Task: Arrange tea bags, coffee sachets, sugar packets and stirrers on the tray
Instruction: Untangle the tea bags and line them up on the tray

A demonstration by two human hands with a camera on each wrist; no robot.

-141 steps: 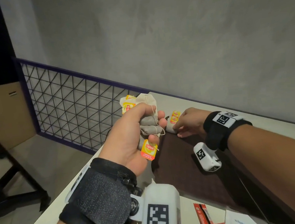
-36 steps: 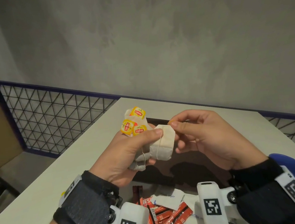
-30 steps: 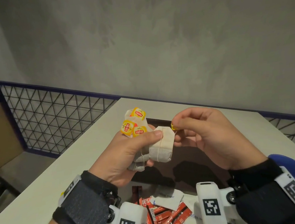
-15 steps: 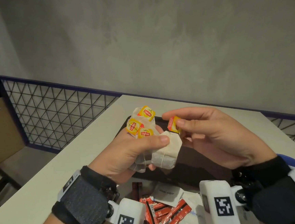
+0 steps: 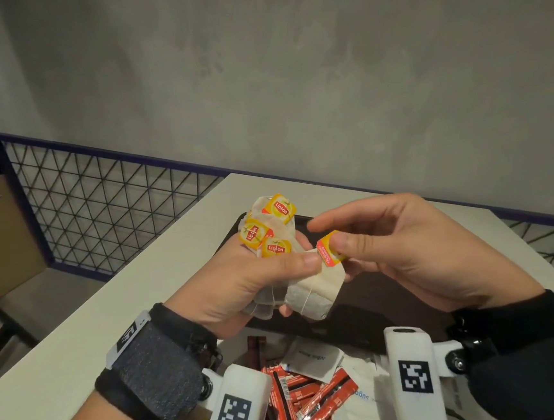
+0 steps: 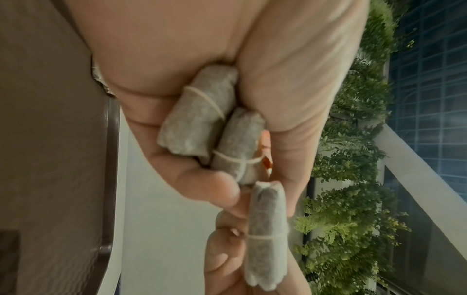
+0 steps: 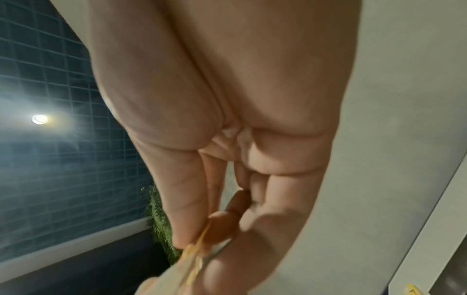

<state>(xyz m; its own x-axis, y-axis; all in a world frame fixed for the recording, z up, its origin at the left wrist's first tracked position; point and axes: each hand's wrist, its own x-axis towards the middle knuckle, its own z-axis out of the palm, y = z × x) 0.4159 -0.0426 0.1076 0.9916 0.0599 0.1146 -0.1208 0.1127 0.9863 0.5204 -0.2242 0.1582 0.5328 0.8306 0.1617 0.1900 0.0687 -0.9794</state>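
Sachets: a loose heap of slim red coffee sachets (image 5: 314,397) lies nearest, at the table's near edge, long axes fanned in several directions; glossy foil with dark stripes.
Sugar packets: flat white paper sugar packets (image 5: 317,360) lie among and behind the sachets, printed side up.
Left hand: the left hand (image 5: 242,283) is raised above the near end of the tray, fingers and thumb curled round a bunch of tea bags (image 5: 270,297); the thumb lies across the front of the bunch.
Tea bags: soft, off-white, fibrous paper pouches, folded and bound with thin string; their long axes run roughly upright in the fist, bottoms poking out below, three yellow-and-red paper labels (image 5: 272,230) sticking out on top. The left wrist view shows three rolled pouches side by side, one hanging lower than the others.
Right hand: the right hand (image 5: 403,252) is level with the left and just beside it; thumb and forefinger pinch a fourth label (image 5: 329,248), a small red-and-yellow square tilted on edge. The other fingers are loosely bent behind it.
Front bag: the pouch (image 5: 316,290) under that label hangs slantwise, top towards the right hand.
Tray: a dark brown, rounded-corner tray (image 5: 370,298) lies flat beneath both hands.
Table: a smooth pale table (image 5: 88,326) runs away to a rough grey wall (image 5: 290,74).
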